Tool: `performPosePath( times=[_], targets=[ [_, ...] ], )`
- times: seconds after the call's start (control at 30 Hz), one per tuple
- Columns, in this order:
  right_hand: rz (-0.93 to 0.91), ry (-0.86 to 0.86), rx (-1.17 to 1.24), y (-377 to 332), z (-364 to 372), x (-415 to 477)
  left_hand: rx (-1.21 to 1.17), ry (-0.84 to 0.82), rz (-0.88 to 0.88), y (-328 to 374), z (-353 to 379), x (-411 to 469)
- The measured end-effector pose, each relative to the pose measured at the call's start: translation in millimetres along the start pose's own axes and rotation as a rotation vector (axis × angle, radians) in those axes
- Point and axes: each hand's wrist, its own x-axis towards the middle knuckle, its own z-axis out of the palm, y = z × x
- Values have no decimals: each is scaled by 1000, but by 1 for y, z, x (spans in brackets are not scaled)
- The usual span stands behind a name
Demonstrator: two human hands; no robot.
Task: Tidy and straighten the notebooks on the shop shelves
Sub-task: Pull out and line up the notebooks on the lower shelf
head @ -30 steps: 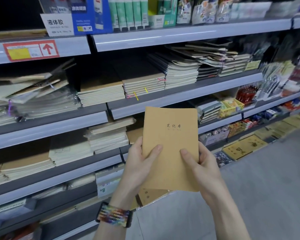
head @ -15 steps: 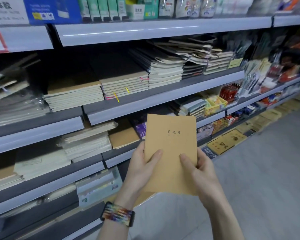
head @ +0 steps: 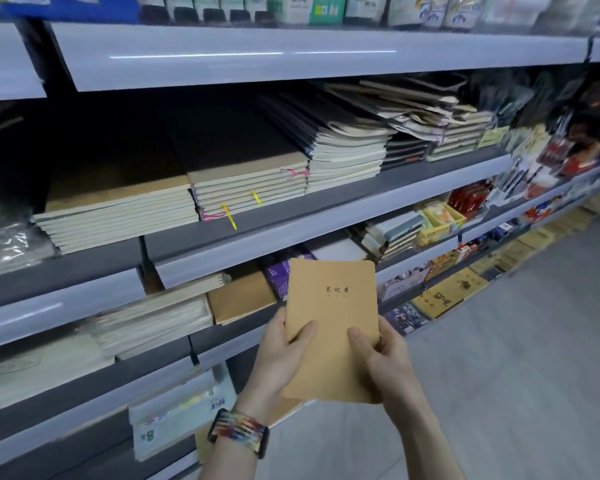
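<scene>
**Both grips closed on one kraft notebook, held off the shelf**

Your left grip [head: 278, 358] and right grip [head: 385, 365] each pinch the lower half of the kraft notebook [head: 329, 306]. Your thumbs are on the front cover and your fingers behind it, with the cover upright, facing you and clear of the shelving.

Beyond and above your grips run the shelves [head: 291, 230] in long grey tiers. Up and to the left of your grips sit neat flat stacks [head: 118, 206] of larger notebooks. Up and to the right, a loose pile [head: 423, 109] lies splayed and crooked. Just left of the held book's top edge, on the tier behind it, lies a short matching kraft stack [head: 239, 299]. A woven band [head: 238, 431] circles your left wrist.

You look to be mid-step, with one book in hand and not yet placed. The next move probably calls for carrying it left to the matching kraft stack, laying it flat and lining its edges up with the covers beneath. The splayed pile looks like the work remaining.
</scene>
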Motion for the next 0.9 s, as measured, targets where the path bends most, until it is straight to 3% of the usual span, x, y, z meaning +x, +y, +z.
performPosePath(
  times=[0.53,0.9],
  targets=[
    [122,-87,-73,18,75,73,-36,130,-119,-32,-61,66],
    [180,-279,-126,20,107,100,-144,331,-172,-35,-95,78]
  ],
)
